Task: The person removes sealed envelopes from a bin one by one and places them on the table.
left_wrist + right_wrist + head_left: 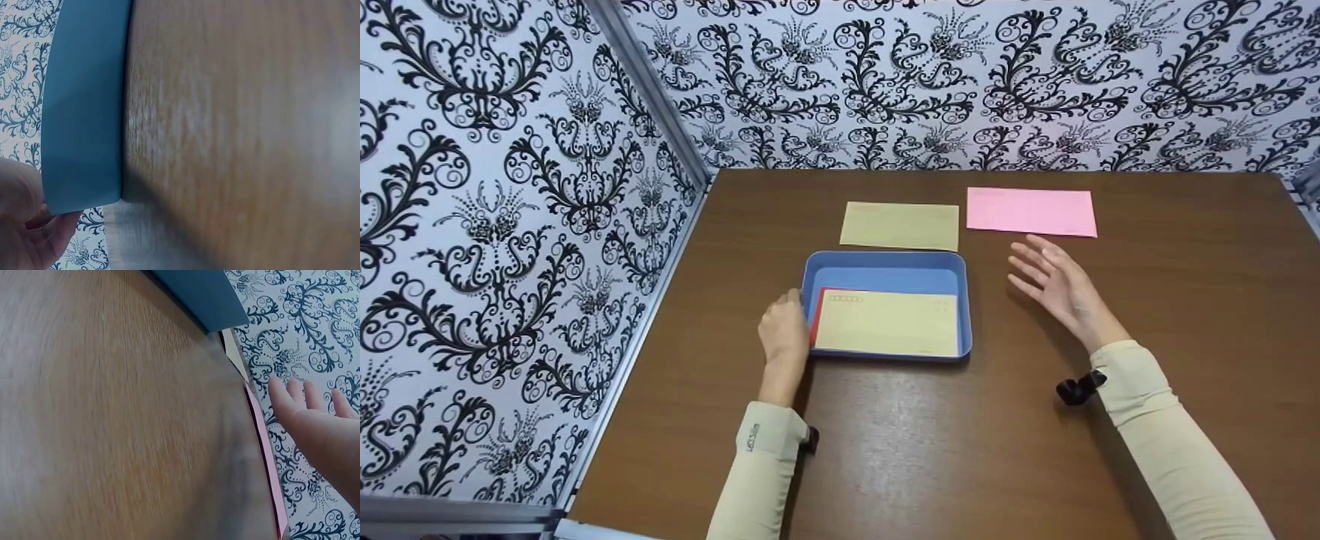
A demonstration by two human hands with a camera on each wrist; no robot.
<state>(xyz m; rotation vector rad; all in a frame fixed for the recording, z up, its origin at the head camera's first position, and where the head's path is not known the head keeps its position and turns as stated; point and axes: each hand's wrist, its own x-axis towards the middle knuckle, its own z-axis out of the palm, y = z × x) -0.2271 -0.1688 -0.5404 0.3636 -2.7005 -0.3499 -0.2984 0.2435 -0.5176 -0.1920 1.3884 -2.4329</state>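
A shallow blue tray [885, 259] sits on the brown table. Inside it, towards the near side, lies a cream envelope [887, 324], with a strip of a red envelope [817, 319] showing along its left edge. My left hand [784, 330] grips the tray's left wall, fingers curled at the rim; in the left wrist view the fingers [55, 239] lie against the tray's end. To the right of the tray, my right hand [1065, 289] hovers palm inward, its fingers loosely extended and holding nothing.
Behind the tray a yellowish envelope [900, 226] lies flat, its near edge close to the tray's far rim. A pink envelope [1030, 211] lies to its right, beyond my right hand. Patterned walls [840, 82] border the table [930, 450] at the back and left.
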